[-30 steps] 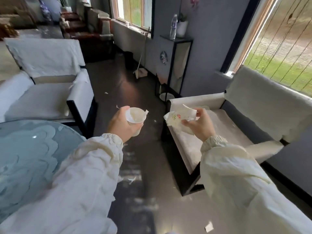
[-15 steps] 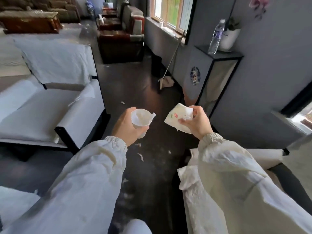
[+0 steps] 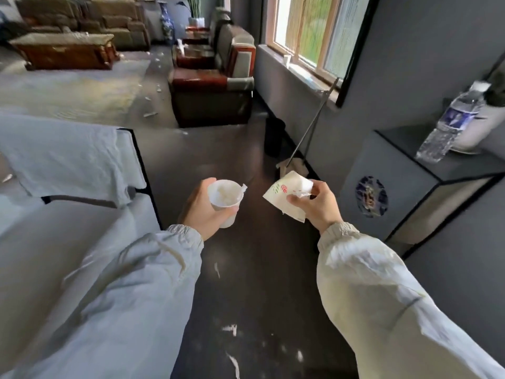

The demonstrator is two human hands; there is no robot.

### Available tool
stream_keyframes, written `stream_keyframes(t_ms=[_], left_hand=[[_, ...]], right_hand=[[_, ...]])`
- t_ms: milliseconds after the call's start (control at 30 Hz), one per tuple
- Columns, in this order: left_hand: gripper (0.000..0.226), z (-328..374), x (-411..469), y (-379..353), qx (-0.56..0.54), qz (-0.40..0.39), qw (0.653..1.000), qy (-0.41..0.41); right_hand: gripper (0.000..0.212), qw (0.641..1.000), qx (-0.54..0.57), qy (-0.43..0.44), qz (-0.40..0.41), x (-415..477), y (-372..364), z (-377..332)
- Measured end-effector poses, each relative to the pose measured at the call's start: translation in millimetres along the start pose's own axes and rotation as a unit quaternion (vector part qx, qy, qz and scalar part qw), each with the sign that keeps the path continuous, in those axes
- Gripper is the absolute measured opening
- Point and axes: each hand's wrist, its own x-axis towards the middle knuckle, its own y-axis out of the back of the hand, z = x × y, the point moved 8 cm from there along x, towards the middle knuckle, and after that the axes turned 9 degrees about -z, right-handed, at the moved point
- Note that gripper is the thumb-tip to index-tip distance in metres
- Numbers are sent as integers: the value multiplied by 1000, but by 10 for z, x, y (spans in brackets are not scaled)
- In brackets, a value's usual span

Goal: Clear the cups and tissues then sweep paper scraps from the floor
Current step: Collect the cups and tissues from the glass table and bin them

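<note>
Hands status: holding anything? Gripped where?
Left hand holds a white cup upright, wrapped around its side wall. Right hand holds a flattened paper cup, fingers pinching its upper right edge.

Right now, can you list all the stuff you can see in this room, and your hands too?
Paper cup: one, white, tissue inside, in the left hand.
Flattened cup: one, white with red and green print, in the right hand.
Paper scraps: several, white, on the dark floor.
Broom: one, leaning under the window.
Bin: one, black, beside the broom.
Water bottle: one, clear, on the black stand.
Covered chair: one, white, left.
Armchair: one, brown and grey, ahead.
Left hand: holding the cup.
Right hand: pinching the flattened cup.
</note>
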Motion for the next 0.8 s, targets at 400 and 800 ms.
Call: stream_keyframes(t_ms=[400, 800], left_hand=[[76, -269, 4354, -473, 26, 9, 1000, -4], [78, -582, 8252, -477, 74, 17, 996, 37]], right_hand=[[59, 1000, 23, -7, 2, 4308, 116, 85], [55, 998, 10, -45, -46, 8208, -83, 8]])
